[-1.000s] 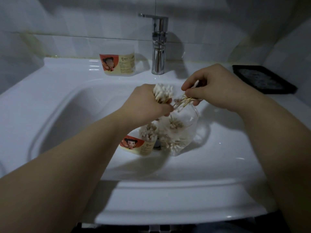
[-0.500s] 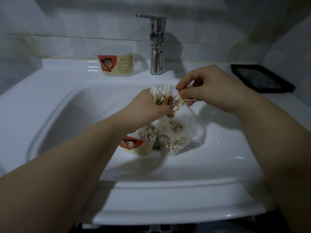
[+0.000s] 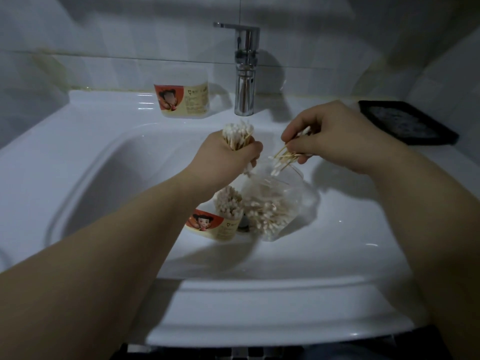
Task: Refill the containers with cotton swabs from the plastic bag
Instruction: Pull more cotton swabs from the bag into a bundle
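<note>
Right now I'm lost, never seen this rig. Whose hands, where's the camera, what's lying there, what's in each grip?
There is no machine here. A person works bare-handed, and the single picture comes from a camera worn on their head, looking down into a white sink. The left hand grips an upright bundle of cotton swabs. The right hand pinches a smaller bunch above the clear plastic bag, which lies in the basin with more swabs inside. Beside the bag sits a labelled container, partly filled with swabs. A second container sits on the ledge by the faucet. A black tray lies at the far right.
</note>
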Motion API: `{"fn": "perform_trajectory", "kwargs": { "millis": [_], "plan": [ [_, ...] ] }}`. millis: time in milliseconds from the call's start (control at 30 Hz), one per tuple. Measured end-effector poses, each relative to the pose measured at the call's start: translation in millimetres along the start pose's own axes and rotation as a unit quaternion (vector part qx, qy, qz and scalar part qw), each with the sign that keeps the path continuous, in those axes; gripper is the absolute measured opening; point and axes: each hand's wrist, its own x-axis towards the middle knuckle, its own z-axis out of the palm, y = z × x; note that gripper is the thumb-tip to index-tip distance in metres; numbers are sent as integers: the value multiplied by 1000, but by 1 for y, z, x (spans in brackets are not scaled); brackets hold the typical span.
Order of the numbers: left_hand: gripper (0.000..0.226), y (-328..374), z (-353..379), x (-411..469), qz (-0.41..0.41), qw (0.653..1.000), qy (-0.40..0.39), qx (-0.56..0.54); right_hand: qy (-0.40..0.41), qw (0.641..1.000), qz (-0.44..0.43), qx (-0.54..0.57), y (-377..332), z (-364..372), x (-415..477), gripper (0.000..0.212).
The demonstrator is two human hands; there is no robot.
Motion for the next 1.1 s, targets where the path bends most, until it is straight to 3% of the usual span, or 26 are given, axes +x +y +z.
{"fn": "perform_trajectory", "kwargs": {
  "millis": [167, 267, 500, 733, 1100],
  "plan": [
    [12, 4, 2, -7, 40, 998, -55, -5, -35, 999, -20, -36, -5, 13, -2, 20],
    [23, 5, 3, -11, 53, 995, -83, 14, -41, 997, -29, -51, -7, 18, -2, 27],
    [24, 4, 6, -10, 59, 994, -60, 64, -37, 999, -21, -30, -8, 24, -1, 28],
    [21, 0, 4, -7, 44, 997, -56, 39, -71, 997, 15, 28, -1, 12, -2, 55],
    [28, -3, 4, -6, 58, 994, -93, -16, -80, 996, 16, -22, -5, 19, -3, 56]
  ]
}}
